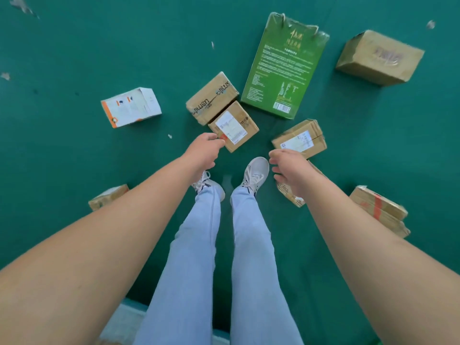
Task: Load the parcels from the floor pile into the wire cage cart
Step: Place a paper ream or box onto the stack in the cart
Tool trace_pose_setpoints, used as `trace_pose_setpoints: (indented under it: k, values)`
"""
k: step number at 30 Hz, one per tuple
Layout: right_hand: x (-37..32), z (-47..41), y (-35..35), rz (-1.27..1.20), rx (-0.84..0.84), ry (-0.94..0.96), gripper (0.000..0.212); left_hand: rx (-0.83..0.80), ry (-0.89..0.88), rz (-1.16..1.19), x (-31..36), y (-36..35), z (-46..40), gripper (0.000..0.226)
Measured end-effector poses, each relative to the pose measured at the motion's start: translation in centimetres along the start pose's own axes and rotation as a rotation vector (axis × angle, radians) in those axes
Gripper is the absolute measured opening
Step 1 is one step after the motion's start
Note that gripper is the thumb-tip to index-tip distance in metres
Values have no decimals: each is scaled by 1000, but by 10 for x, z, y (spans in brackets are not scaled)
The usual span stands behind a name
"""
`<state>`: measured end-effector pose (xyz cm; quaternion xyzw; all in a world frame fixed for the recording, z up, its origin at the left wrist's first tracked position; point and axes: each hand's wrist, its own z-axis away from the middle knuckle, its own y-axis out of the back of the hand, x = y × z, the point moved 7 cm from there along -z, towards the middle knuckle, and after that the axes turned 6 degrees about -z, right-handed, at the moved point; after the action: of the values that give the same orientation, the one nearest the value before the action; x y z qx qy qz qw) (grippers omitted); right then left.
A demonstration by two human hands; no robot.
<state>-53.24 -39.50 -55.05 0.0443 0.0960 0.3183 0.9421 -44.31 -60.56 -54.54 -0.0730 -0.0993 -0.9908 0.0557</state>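
Observation:
Several parcels lie scattered on a green floor (74,158). My left hand (202,153) reaches down beside a small brown box with a white label (234,125); its fingertips are at the box's near corner and hold nothing. My right hand (290,168) hovers with fingers spread just below another labelled brown box (300,139) and above a partly hidden parcel (290,195). A taped "usmile" box (211,97) sits behind the small box. No wire cage cart shows in this view.
A green gift bag (283,68) lies flat at centre back. A large brown box (379,57) is far right, a white-orange carton (130,107) to the left. Brown parcels lie at my left (107,196) and right (380,210). My shoes (254,174) stand between them.

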Motion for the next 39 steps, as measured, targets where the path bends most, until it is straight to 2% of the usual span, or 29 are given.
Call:
trace_pose_setpoints:
  k: [3, 7, 14, 19, 22, 26, 30, 34, 37, 39]
  values:
    - [4, -71, 1, -76, 28, -34, 16, -26, -24, -29, 12, -24, -75, 50]
    - [8, -157, 3, -172, 73, -18, 22, -26, -70, -55, 33, -52, -165, 53]
    - [11, -275, 35, -497, 186, 18, 49, -91, -176, 38, 94, -95, -283, 68]
    - [0, -331, 49, -524, 230, 62, 71, 5, -124, -24, 108, -98, -329, 74]
    - [2, -356, 46, -557, 214, 41, 77, 2, -131, -71, 112, -102, -346, 65]
    - [5, -370, 43, -622, 209, 7, 75, 19, -101, -95, 115, -104, -354, 50]
    - [2, -356, 43, -679, 273, 3, 68, 22, -104, -80, 118, -96, -341, 72]
    - [-6, -305, 44, -693, 331, -26, 68, 42, -165, -53, 128, -72, -294, 76]
    - [-10, -254, 46, -834, 321, -86, 74, 45, -154, 39, 132, -54, -243, 58]
    - [-16, -212, 44, -890, 293, -112, 65, 45, -119, 109, 133, -40, -204, 45]
